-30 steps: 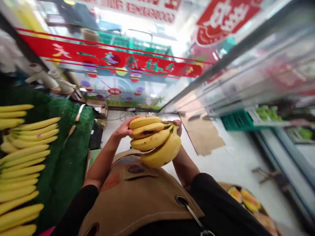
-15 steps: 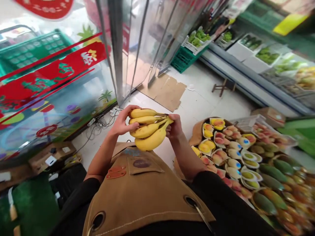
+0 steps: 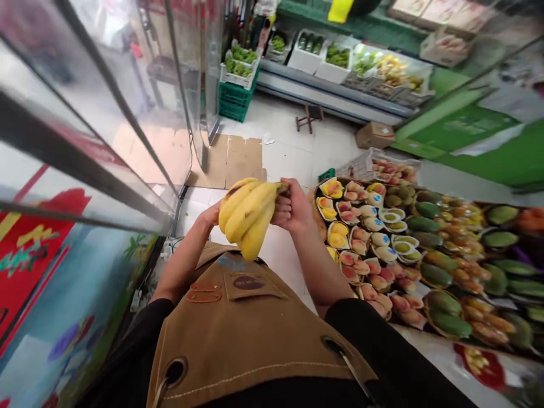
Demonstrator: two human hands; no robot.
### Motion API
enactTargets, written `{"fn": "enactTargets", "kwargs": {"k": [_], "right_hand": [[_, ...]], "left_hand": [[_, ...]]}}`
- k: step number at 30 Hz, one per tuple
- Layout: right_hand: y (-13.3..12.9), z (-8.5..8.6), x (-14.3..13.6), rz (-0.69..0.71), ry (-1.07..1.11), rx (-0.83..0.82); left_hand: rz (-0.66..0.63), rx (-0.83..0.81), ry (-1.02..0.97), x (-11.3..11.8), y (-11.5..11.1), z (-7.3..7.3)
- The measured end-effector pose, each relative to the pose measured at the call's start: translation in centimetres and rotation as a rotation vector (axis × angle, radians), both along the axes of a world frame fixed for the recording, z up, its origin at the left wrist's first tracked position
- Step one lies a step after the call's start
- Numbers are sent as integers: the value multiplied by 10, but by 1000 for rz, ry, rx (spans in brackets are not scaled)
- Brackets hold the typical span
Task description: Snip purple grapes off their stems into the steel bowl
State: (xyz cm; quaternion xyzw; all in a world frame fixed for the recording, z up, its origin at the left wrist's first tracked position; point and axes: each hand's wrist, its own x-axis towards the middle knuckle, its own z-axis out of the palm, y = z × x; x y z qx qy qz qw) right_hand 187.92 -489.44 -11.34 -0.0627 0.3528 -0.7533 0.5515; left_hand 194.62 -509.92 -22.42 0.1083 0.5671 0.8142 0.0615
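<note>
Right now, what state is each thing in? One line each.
Yellow banana bunch: unpeeled, held up
Bare right hand: closed round the bunch's stem end
Bare left hand: at the fruit ends, fingers mostly hidden
Brown canvas apron: worn
Flat brown cardboard: on the floor, edges torn
Small dark folding stool: unfolded, unoccupied
White crate of green produce: filled, atop green plastic crate

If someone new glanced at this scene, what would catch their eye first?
Most likely the yellow bananas, held mid-air in front of the brown apron, the right hand at their stems and the left hand at the far end. Next might come the colourful fruit display to the right, with peaches and mangoes in rows.
</note>
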Motion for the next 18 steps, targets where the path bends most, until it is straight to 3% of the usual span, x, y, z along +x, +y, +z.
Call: {"fn": "enactTargets", "kwargs": {"k": [2, 4, 5, 7, 10, 12, 18], "right_hand": [[-13, 6, -37, -264, 35, 190], [-21, 8, -61, -520, 166, 311], [-23, 6, -70, -597, 270, 348], [-24, -1, -88, -627, 487, 391], [-19, -20, -131, -633, 657, 392], [-12, -37, -177, -742, 683, 380], [29, -78, -341, -1051, 631, 461]], "left_hand": [[-82, 149, -34, -33, -2, 4], [-68, 371, -154, -68, -4, 4], [-33, 438, -220, -87, -6, 2], [80, 472, -329, -129, -7, -3], [251, 338, -370, -201, -6, -11], [322, 201, -315, -253, -1, -16], [280, -107, -35, -414, 46, -18]]}}
